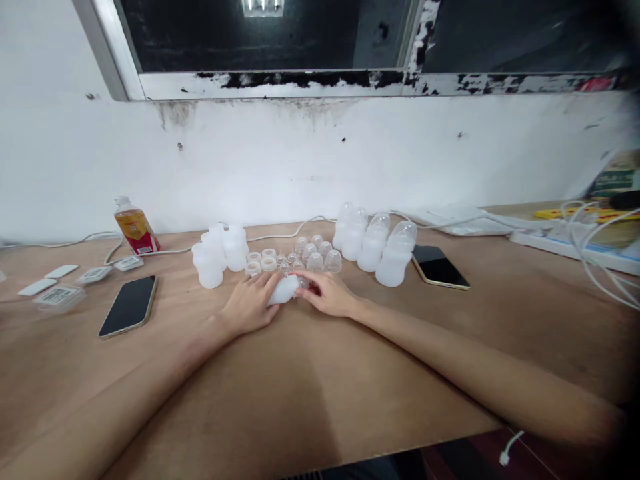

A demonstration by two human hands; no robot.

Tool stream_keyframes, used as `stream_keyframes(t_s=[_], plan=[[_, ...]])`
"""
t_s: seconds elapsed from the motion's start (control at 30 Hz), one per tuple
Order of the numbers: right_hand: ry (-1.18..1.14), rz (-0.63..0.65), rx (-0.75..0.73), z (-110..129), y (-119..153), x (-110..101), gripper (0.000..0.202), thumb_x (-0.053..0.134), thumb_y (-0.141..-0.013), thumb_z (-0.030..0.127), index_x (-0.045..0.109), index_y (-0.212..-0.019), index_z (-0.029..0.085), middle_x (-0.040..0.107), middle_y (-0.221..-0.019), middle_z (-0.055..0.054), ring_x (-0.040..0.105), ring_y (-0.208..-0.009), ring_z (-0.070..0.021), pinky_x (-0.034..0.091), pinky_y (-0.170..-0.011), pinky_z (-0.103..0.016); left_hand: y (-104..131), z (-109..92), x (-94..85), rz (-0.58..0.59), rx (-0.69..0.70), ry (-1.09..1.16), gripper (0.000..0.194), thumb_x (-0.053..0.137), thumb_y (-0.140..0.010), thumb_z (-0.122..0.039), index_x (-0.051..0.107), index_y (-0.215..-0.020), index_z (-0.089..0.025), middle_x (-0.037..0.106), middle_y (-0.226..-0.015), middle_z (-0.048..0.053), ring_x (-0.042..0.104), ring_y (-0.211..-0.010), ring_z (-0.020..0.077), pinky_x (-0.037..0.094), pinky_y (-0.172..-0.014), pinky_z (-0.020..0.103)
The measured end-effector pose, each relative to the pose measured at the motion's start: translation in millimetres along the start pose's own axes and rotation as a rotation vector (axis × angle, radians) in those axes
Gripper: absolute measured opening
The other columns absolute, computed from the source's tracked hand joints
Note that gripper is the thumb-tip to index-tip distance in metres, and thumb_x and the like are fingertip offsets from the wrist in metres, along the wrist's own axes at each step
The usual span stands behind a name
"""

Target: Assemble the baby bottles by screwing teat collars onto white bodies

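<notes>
My left hand (251,301) is wrapped round a frosted white baby bottle (284,291), which lies tilted just above the table with its top end to the right. At that end my right hand (331,293) pinches the bottle's top, where something clear shows between the fingers; its exact form is hidden. Right behind my hands are white collar rings (269,260), small clear nipples (292,259) and several clear dome caps (315,260). Open bottle bodies (207,265) stand to the left. On the right, several capped bottles (393,260) stand in a slanting row.
A phone (129,307) lies at left near clear square cases (59,297) and a drink bottle (137,228). Another phone (440,267) is right of the capped bottles. A white cable (285,235) runs along the wall. More cables (595,247) tangle at far right.
</notes>
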State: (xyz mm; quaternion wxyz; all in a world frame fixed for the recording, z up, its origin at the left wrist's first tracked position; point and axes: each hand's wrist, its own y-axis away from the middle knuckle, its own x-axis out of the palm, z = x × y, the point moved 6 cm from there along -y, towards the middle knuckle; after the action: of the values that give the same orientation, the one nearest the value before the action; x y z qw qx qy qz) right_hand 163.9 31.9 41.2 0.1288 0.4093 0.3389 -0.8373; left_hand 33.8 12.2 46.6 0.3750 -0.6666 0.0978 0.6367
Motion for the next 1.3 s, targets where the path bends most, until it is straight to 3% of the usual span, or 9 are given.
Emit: stream_keyframes(t_s=[0.2,0.3,0.4,0.6,0.73,0.87,0.97,1.17,1.3], plan=[[0.524,-0.351,0.220,-28,1,-44,0.033,0.032,-0.081,0.024,0.044,-0.110,0.014,0.050,-0.102,-0.012,0.052,-0.082,-0.0197,0.040,-0.060,-0.028,0,28,0.6,-0.033,-0.191,0.187,0.046,0.041,-0.075,-0.038,0.030,-0.115,-0.019,0.056,-0.098,0.009,0.057,-0.084,0.0240,0.043,-0.067,0.033],[0.772,-0.230,0.372,-49,-1,-44,0.035,0.037,-0.078,0.023,0.043,-0.109,0.011,0.044,-0.111,-0.017,0.048,-0.094,-0.0279,0.040,-0.060,-0.031,2,37,1.3,-0.082,-0.264,0.244,0.045,0.041,-0.075,-0.041,0.031,-0.112,-0.018,0.058,-0.092,0.008,0.057,-0.083,0.0240,0.043,-0.066,0.033],[0.841,-0.074,0.470,-58,-1,-38,0.032,0.036,-0.079,0.025,0.044,-0.105,0.009,0.053,-0.096,-0.017,0.054,-0.081,-0.0278,0.041,-0.060,-0.034,2,40,2.7,-0.089,-0.299,0.265,0.046,0.040,-0.075,-0.043,0.032,-0.112,-0.018,0.058,-0.090,0.008,0.057,-0.081,0.0241,0.044,-0.065,0.034],[0.897,0.024,0.522,-33,2,-34,0.032,0.042,-0.075,0.026,0.047,-0.095,0.001,0.058,-0.080,-0.021,0.058,-0.074,-0.0285,0.041,-0.058,-0.032,2,40,3.1,-0.093,-0.310,0.267,0.046,0.041,-0.074,-0.043,0.032,-0.112,-0.018,0.058,-0.092,0.009,0.056,-0.082,0.0239,0.044,-0.066,0.034],[0.907,0.070,0.426,-16,2,-23,0.032,0.038,-0.077,0.026,0.048,-0.095,0.001,0.059,-0.076,-0.022,0.058,-0.070,-0.0299,0.040,-0.054,-0.033,2,39,2.8,-0.092,-0.306,0.245,0.046,0.042,-0.074,-0.042,0.032,-0.112,-0.018,0.058,-0.091,0.009,0.057,-0.081,0.0242,0.044,-0.065,0.034],[0.700,0.110,0.183,-3,1,-2,0.033,0.032,-0.081,0.034,0.046,-0.098,0.010,0.059,-0.080,-0.016,0.058,-0.067,-0.0261,0.040,-0.057,-0.034,2,38,2.6,-0.094,-0.294,0.237,0.045,0.042,-0.074,-0.042,0.032,-0.111,-0.018,0.059,-0.090,0.009,0.057,-0.080,0.0245,0.044,-0.065,0.034],[0.319,0.064,0.038,0,1,5,0.030,0.031,-0.083,0.037,0.042,-0.101,0.017,0.057,-0.084,-0.009,0.056,-0.068,-0.0191,0.040,-0.062,-0.032,2,38,2.6,-0.099,-0.296,0.244,0.045,0.042,-0.074,-0.041,0.032,-0.111,-0.018,0.059,-0.090,0.008,0.057,-0.080,0.0242,0.044,-0.066,0.033],[-0.675,-0.140,0.186,-30,-2,-1,0.026,0.035,-0.082,0.040,0.029,-0.102,0.024,0.044,-0.070,0.002,0.049,-0.054,-0.0097,0.034,-0.038,-0.019,2,39,3.7,-0.088,-0.304,0.241,0.045,0.042,-0.074,-0.042,0.032,-0.111,-0.018,0.059,-0.090,0.008,0.057,-0.080,0.0243,0.044,-0.065,0.033],[-0.898,-0.189,0.239,-39,-4,-1,0.027,0.043,-0.078,0.040,0.032,-0.097,0.025,0.041,-0.072,0.003,0.049,-0.054,-0.0088,0.032,-0.034,-0.016,2,38,4.2,-0.071,-0.303,0.220,0.045,0.041,-0.074,-0.043,0.033,-0.111,-0.018,0.059,-0.089,0.008,0.058,-0.078,0.0245,0.044,-0.064,0.034]])
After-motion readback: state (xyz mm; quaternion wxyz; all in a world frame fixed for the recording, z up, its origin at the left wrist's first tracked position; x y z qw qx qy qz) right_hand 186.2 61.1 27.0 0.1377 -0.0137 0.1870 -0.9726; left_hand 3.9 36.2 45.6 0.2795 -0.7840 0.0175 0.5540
